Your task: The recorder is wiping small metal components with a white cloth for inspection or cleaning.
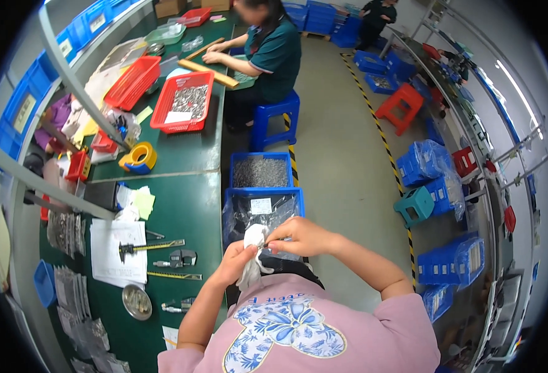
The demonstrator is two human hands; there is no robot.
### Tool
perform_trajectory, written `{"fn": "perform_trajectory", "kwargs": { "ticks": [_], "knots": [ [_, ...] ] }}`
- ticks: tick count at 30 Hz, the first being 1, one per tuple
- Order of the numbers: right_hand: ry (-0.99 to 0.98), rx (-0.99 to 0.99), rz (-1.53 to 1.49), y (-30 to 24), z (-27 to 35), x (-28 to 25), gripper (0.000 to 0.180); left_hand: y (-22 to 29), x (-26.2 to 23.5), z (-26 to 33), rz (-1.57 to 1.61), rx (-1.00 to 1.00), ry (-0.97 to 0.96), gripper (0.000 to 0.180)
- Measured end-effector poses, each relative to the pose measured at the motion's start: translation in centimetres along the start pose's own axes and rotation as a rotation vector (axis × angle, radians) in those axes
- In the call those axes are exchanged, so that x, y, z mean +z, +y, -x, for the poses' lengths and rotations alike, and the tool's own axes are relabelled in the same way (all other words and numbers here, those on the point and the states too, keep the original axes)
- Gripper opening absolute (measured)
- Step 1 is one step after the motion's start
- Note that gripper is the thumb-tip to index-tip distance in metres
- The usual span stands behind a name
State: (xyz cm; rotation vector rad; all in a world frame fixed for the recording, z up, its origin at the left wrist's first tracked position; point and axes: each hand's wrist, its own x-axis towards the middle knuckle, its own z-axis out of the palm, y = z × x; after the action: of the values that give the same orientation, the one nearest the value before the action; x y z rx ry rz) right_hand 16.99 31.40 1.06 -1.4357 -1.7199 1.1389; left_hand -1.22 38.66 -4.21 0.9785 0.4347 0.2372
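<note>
My left hand: forearm up from below, fingers clasped round one white cloth before my chest. My right hand: elbow bent outward, fingertips pinched at the cloth's right edge, contents unclear. Just beyond both, two blue bins; left, one metal dish; farther ahead, one blue stool

passage: right, over floor | blocking: blue bin ahead, micrometer left
</note>
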Motion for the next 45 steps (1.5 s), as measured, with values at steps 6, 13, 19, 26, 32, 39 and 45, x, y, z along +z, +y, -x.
{"fn": "perform_trajectory", "kwargs": {
  "ticks": [6, 13, 19, 26, 32, 39, 45],
  "knots": [
    [-0.002, 0.245, 0.076, 0.6, 0.0, 1.1, 0.021, -1.2, -0.6, 0.4, -0.188, -0.011, 0.119, 0.019],
    [0.109, 0.177, 0.301, 0.5, 0.2, 1.7, 0.014, -0.9, 0.5, 0.5, -0.047, -0.027, 0.163, 0.020],
    [0.155, -0.027, 0.205, 0.4, -0.3, 2.3, 0.014, -1.7, 0.2, 1.2, -0.077, -0.012, 0.166, 0.020],
    [0.129, -0.031, 0.236, 0.4, -0.3, 3.0, 0.017, -2.4, 0.2, 1.9, -0.155, 0.030, 0.188, 0.021],
    [-0.083, 0.110, 0.478, 0.5, 0.0, 2.8, 0.018, -3.4, 0.1, 1.8, -0.190, 0.026, 0.173, 0.022],
    [-0.046, 0.144, 0.379, -1.4, -0.2, 2.9, 0.022, -2.8, 0.0, 2.1, -0.186, 0.019, 0.163, 0.022],
    [-0.027, 0.032, 0.399, -0.4, -0.3, 3.5, 0.016, -3.3, 0.3, 1.9, -0.172, 0.052, 0.200, 0.023]
  ]
}}
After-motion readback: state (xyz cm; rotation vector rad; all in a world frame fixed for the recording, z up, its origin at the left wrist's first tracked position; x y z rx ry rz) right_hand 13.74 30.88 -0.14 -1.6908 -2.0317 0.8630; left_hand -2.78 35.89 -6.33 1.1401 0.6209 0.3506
